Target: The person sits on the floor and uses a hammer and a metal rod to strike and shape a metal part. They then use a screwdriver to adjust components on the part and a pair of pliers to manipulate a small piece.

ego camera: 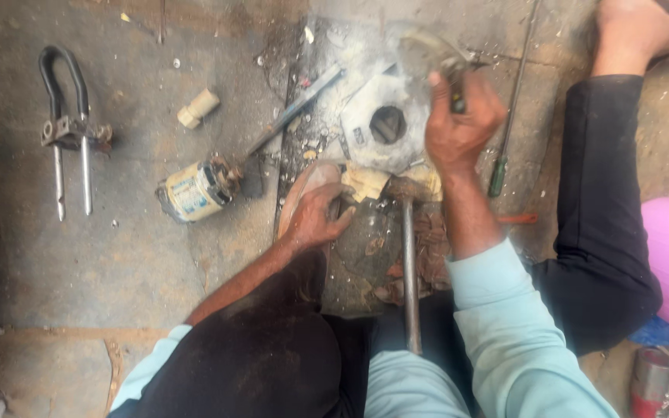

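My right hand point(462, 124) is raised and closed around the dark handle of a tool whose blurred metal head point(420, 48) points up left, above a grey metal plate with a round hole point(387, 124). My left hand point(315, 215) rests low beside the plate, fingers bent on a flat tan piece point(307, 186) and close to a torn cardboard scrap point(364, 182). A hammer point(409, 255) lies between my hands, its head by the cardboard and its metal handle running toward my lap.
On the concrete floor sit a small electric motor with a long shaft point(199, 190), a U-shaped clamp with two prongs point(67, 128), a cream plastic fitting point(197, 107), and a green-handled screwdriver point(509, 116). A dark-trousered leg and bare foot point(629, 35) lie right. A can point(650, 383) stands at bottom right.
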